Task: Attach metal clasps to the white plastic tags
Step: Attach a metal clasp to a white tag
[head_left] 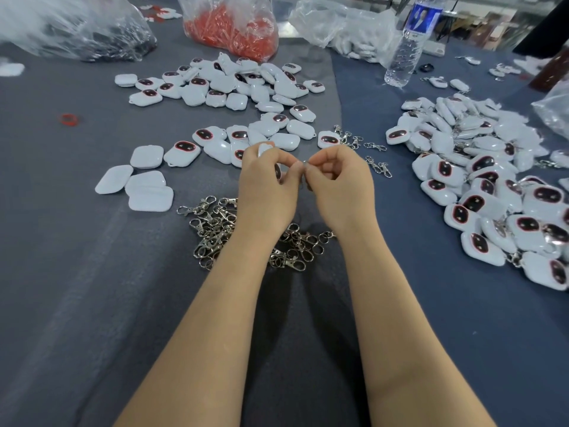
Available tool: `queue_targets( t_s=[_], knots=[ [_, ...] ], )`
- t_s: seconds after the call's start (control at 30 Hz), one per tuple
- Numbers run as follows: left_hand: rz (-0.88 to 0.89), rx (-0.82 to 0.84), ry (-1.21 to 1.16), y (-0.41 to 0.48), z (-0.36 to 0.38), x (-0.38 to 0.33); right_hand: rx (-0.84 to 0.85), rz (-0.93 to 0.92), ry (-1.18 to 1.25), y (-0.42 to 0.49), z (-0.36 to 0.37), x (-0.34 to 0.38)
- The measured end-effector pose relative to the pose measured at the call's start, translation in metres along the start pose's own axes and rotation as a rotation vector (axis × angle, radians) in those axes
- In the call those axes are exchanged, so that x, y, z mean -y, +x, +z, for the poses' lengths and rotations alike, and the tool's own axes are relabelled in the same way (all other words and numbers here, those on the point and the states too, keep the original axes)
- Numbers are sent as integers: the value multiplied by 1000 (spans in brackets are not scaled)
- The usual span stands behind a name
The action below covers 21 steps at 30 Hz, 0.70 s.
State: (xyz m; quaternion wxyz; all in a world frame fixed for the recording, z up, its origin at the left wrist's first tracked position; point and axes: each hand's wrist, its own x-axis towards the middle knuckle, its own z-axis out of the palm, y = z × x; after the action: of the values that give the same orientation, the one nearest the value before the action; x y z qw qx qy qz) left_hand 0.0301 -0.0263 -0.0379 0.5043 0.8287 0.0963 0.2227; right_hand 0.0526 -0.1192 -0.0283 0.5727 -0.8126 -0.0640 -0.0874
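The left hand is curled around a white tag, of which only a rounded edge is seen above the forefinger. The right hand is closed in a pinch on a small metal piece. It is mostly hidden by the fingertips, and whether it is a whole clasp cannot be told. The fingertips of both hands are touching, and both wrists are held over the clasp heap, which is spread on the grey cloth.

Just left of the clasp heap, three plain white tags are laid face down. Just beyond the heap, loose tags with dark, red-rimmed faces are scattered. A few stray clasps are seen beyond the heap and to its right. Well to the right of the heap, a large tag pile is gathered, with metal rings showing among the tags. Far beyond the heap, a clear bag of red parts is placed, with a water bottle standing upright to its right. Far left of the heap, a small red ring is seen on the cloth.
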Motion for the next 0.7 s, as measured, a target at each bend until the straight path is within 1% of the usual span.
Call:
queue_targets(
  t_s=[0.1, 0.33, 0.43, 0.6, 0.7],
  knots=[
    [17, 1, -6, -2, 0, 0, -26, 36, 39, 1, 0, 0],
    [37, -7, -14, -2, 1, 1, -17, 52, 27, 1, 0, -1],
    [40, -20, 12, -2, 1, 3, -2, 16, -6, -1, 0, -1],
    [73, -29, 74, -1, 3, 4, -36, -91, -43, -5, 2, 1],
    [95, -27, 84, -2, 3, 4, -41, -104, -39, -6, 3, 1]
  ],
)
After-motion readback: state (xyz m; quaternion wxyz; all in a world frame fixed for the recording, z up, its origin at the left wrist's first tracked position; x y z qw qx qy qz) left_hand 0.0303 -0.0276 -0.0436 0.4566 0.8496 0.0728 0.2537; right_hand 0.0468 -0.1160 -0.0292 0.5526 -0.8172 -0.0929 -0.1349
